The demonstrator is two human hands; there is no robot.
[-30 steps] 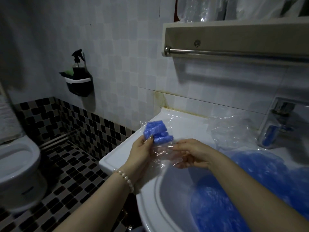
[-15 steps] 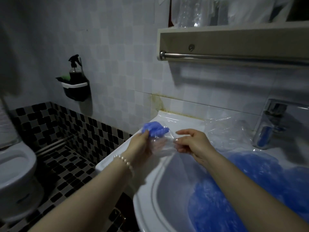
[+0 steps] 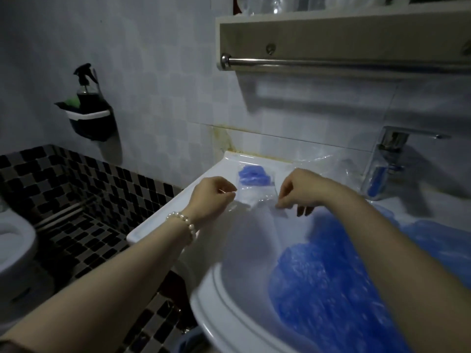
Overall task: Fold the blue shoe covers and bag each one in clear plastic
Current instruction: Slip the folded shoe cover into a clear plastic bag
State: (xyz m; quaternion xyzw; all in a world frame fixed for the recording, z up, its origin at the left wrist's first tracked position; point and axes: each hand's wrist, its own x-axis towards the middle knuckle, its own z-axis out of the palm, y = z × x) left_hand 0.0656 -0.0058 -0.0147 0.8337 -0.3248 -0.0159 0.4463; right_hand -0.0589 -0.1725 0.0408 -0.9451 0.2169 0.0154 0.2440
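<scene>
A folded blue shoe cover [image 3: 253, 175] sits inside a small clear plastic bag [image 3: 254, 194] lying on the sink's back left ledge. My left hand [image 3: 212, 197] pinches the bag's near left corner. My right hand [image 3: 299, 191] pinches its near right corner, with the other fingers curled down. A heap of loose blue shoe covers [image 3: 331, 289] fills the right side of the basin. More clear plastic bags [image 3: 331, 165] lie on the ledge by the wall.
The white sink [image 3: 163, 217] juts from a tiled wall. A chrome tap [image 3: 387, 159] stands at the back right. Overhead hangs a shelf with a metal rail [image 3: 331, 63]. A toilet [image 3: 12, 240] is at far left and a wall caddy [image 3: 89, 121] holds a spray bottle.
The bagged shoe cover went from held in the air down onto the sink ledge. Both hands moved apart to the bag's near corners.
</scene>
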